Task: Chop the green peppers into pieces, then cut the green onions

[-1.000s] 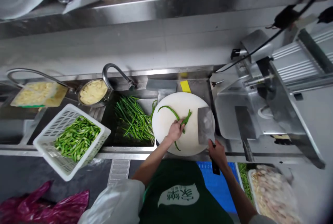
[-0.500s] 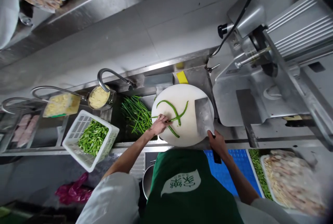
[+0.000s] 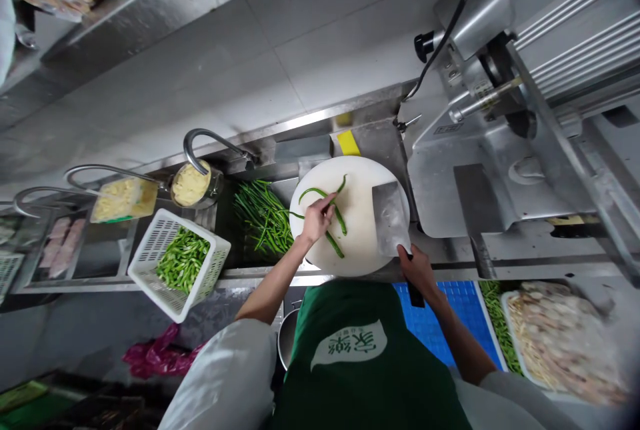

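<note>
A round white cutting board (image 3: 357, 253) lies in front of me with a few long green chili peppers (image 3: 341, 220) on its left half. My left hand (image 3: 316, 222) is over these peppers, its thumb and fingers pinching one chili pepper (image 3: 343, 183) whose curved tip points away from me. My right hand (image 3: 417, 267) grips the dark handle of a cleaver (image 3: 391, 220) at the board's right edge. The broad blade rests flat or nearly flat over the board, apart from the peppers.
Left of the board, a sink holds a heap of long green peppers (image 3: 257, 217). A white basket (image 3: 220, 257) contains cut green pieces. Faucets (image 3: 213, 133) arch behind. To the right stands a metal slicing machine (image 3: 445, 177); a blue tray (image 3: 433, 323) lies below the counter's front edge.
My left hand has moved up and right across the board, and the pepper in its fingers has shifted away from me. The cleaver stays almost where it was.
</note>
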### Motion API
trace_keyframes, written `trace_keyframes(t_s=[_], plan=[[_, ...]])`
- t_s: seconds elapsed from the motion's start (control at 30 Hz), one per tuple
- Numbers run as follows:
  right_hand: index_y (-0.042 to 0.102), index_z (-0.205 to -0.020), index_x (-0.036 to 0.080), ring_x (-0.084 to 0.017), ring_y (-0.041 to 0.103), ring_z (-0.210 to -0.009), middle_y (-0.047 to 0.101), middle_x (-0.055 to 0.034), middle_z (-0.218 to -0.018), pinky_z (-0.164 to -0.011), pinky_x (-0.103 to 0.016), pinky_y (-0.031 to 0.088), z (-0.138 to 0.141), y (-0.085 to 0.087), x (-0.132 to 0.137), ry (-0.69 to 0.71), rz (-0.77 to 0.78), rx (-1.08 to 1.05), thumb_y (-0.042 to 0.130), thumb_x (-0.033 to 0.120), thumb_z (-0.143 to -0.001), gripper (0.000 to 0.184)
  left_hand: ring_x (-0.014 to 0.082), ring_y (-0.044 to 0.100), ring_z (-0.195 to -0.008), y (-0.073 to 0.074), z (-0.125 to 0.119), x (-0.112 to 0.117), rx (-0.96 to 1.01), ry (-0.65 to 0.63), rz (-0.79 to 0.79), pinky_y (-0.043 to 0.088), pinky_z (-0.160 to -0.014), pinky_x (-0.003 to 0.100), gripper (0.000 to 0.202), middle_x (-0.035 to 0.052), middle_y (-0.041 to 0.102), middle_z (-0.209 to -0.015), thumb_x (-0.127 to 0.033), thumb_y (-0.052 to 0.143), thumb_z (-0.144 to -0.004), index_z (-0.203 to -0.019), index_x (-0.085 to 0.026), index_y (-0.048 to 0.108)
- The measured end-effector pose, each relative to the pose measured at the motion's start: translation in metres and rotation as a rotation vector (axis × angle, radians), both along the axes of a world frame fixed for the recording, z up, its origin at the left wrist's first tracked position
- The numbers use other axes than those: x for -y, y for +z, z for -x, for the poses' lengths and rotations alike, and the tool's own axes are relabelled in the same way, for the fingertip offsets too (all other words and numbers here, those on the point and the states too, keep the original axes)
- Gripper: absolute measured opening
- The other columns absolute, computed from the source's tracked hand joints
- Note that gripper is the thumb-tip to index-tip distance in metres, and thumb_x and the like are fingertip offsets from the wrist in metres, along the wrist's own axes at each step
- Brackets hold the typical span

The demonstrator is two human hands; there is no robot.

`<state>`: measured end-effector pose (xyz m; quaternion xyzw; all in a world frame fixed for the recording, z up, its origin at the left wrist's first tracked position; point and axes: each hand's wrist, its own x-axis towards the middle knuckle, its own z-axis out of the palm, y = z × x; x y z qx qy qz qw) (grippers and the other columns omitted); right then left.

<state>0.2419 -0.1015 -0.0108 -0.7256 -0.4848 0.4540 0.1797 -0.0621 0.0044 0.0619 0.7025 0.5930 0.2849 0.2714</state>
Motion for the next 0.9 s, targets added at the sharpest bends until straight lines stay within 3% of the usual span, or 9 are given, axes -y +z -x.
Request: trace_keyframes(t_s=[0.1, 0.2, 0.27, 0.37, 0.5, 0.6, 0.67, 0.77, 0.9], plan=[[0.069, -0.091, 0.018, -0.026, 0.066, -0.071, 0.066, -0.0088, -0.068, -0.064, -0.032, 0.045, 0.0, -0.003, 0.0, 0.002, -0.01, 0.02, 0.046, 0.055, -0.091, 0.044, 0.0143, 0.061, -0.062, 0.012, 0.017, 0.039, 0.049, 0.301, -0.019, 0.049, -0.063, 0.026, 0.037, 0.0035, 0.069, -0.078, -0.043, 0.057, -0.097, -0.117, -0.016, 0.072], [0.068, -0.089, 0.018, -0.026, 0.066, -0.074, 0.069, -0.0113, -0.074, -0.067, -0.033, 0.046, 0.004, -0.006, 0.0, 0.001, -0.032, 0.064, 0.045, 0.056, -0.09, 0.044, 0.0146, 0.059, -0.056, 0.0, 0.024, 0.086, -0.07, 0.466, 0.139, 0.047, -0.061, 0.025, 0.036, -0.0006, 0.062, -0.063, -0.048, 0.06, -0.094, -0.106, -0.017, 0.073], [0.068, -0.088, 0.018, -0.027, 0.066, -0.077, 0.07, -0.013, -0.076, -0.068, -0.033, 0.046, 0.006, -0.008, 0.0, 0.005, -0.059, 0.086, 0.045, 0.057, -0.09, 0.045, 0.0183, 0.065, -0.065, -0.017, 0.017, 0.103, -0.196, 0.52, 0.269, 0.05, -0.066, 0.028, 0.039, 0.0028, 0.065, -0.072, -0.051, 0.061, -0.093, -0.109, -0.017, 0.07], [0.069, -0.088, 0.018, -0.027, 0.067, -0.079, 0.07, -0.0134, -0.074, -0.068, -0.032, 0.046, 0.007, -0.009, -0.003, 0.012, -0.102, 0.086, 0.043, 0.057, -0.091, 0.047, 0.0304, 0.067, -0.098, -0.041, -0.013, 0.09, -0.489, 0.576, 0.313, 0.053, -0.081, 0.037, 0.058, 0.016, 0.067, -0.103, -0.062, 0.064, -0.088, -0.12, -0.013, 0.064], [0.069, -0.09, 0.017, -0.026, 0.066, -0.073, 0.068, -0.0107, -0.068, -0.066, -0.032, 0.045, -0.001, -0.004, -0.012, 0.023, -0.11, 0.093, 0.043, 0.059, -0.092, 0.049, 0.0398, 0.055, -0.115, -0.054, -0.061, 0.037, -0.68, 0.492, 0.246, 0.051, -0.091, 0.048, 0.082, 0.0245, 0.057, -0.123, -0.073, 0.056, -0.088, -0.136, -0.008, 0.054], [0.069, -0.091, 0.017, -0.025, 0.065, -0.071, 0.067, -0.0093, -0.065, -0.066, -0.032, 0.044, -0.01, 0.002, -0.017, 0.033, -0.084, 0.125, 0.043, 0.059, -0.092, 0.049, 0.0388, 0.053, -0.116, -0.054, -0.073, 0.019, -0.659, 0.319, 0.19, 0.048, -0.095, 0.051, 0.071, 0.0248, 0.055, -0.126, -0.059, 0.051, -0.097, -0.146, -0.008, 0.047], [0.068, -0.091, 0.016, -0.025, 0.064, -0.071, 0.067, -0.0095, -0.067, -0.067, -0.032, 0.043, -0.015, 0.005, -0.018, 0.038, -0.066, 0.146, 0.043, 0.059, -0.092, 0.05, 0.0382, 0.051, -0.119, -0.052, -0.064, 0.025, -0.613, 0.184, 0.168, 0.045, -0.1, 0.052, 0.064, 0.0235, 0.054, -0.132, -0.051, 0.052, -0.099, -0.148, -0.011, 0.047], [0.068, -0.091, 0.016, -0.025, 0.064, -0.071, 0.068, -0.0104, -0.07, -0.069, -0.033, 0.043, -0.019, 0.004, -0.015, 0.044, -0.053, 0.183, 0.04, 0.059, -0.092, 0.051, 0.0398, 0.045, -0.128, -0.05, -0.039, 0.05, -0.529, 0.083, 0.142, 0.042, -0.105, 0.055, 0.069, 0.0205, 0.044, -0.146, -0.056, 0.059, -0.094, -0.151, -0.02, 0.047], [0.067, -0.091, 0.016, -0.026, 0.063, -0.072, 0.068, -0.0119, -0.073, -0.069, -0.033, 0.043, -0.018, -0.003, -0.012, 0.042, -0.058, 0.207, 0.039, 0.061, -0.093, 0.053, 0.0384, 0.039, -0.136, -0.057, -0.027, 0.08, -0.396, 0.246, 0.059, 0.037, -0.11, 0.056, 0.078, 0.0208, 0.036, -0.15, -0.059, 0.064, -0.091, -0.155, -0.023, 0.039]])
